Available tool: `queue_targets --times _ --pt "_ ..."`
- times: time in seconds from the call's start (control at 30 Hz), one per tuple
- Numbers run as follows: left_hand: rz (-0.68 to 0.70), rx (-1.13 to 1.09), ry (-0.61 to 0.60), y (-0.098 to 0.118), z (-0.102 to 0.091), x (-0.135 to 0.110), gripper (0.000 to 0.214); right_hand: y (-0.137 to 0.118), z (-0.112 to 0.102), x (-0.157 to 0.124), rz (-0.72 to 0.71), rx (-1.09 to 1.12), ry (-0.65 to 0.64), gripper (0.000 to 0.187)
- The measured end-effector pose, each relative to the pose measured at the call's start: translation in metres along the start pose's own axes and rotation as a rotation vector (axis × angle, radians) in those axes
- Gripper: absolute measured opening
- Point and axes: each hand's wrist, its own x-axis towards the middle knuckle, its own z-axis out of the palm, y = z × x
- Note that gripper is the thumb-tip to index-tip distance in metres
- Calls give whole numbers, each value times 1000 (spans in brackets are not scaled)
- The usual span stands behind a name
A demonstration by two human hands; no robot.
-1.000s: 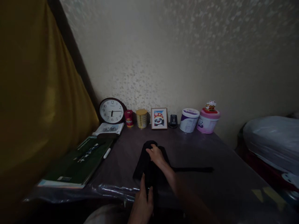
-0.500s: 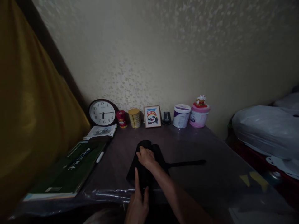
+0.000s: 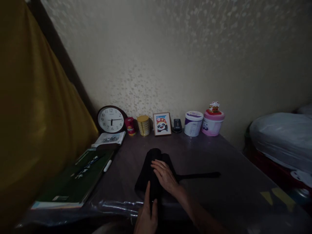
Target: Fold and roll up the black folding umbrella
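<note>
A folded piece of black cloth point(image 3: 143, 177) lies near the front edge of the table, too dark to tell its kind. From its right side a long black strap point(image 3: 200, 175) stretches out across the tabletop. My right hand point(image 3: 165, 175) rests flat on the cloth's upper surface, fingers extended and close together. At the near edge of the cloth is my left hand point(image 3: 147, 213), its index finger pointing forward onto the fabric and its thumb apart. The left hand's other fingers are mostly hidden.
Green book point(image 3: 73, 182), white pen point(image 3: 107, 165) and papers lie left, beside a yellow curtain point(image 3: 44, 107). Along the wall stand a clock point(image 3: 111, 119), red can point(image 3: 130, 126), yellow-lidded can point(image 3: 143, 125), picture frame point(image 3: 162, 124) and two tubs point(image 3: 193, 124), one topped by a cat figurine point(image 3: 214, 107).
My right hand's bent fingers have straightened and now lie flat, a little closer to me on the cloth. My left hand keeps nearly the same pose. The whole view has shifted slightly.
</note>
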Motion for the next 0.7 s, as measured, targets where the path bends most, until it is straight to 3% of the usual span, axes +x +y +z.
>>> queue_targets --times 0.13,0.23,0.33,0.5,0.6,0.7 --pt "-18 13 -7 0 -1 1 58 31 9 33 7 -57 -69 33" --pt "-36 19 21 -1 1 1 60 53 10 60 149 -110 -87 36" --pt "-53 7 69 -2 4 1 59 60 14 70 300 -121 5 41" --pt "-49 -12 47 -3 4 1 59 28 38 43 400 -102 110 51" --pt "-50 16 17 -2 3 2 61 2 47 20 358 -80 111 49" --pt "-22 30 67 -3 6 1 59 -6 43 11 305 -19 92 46"
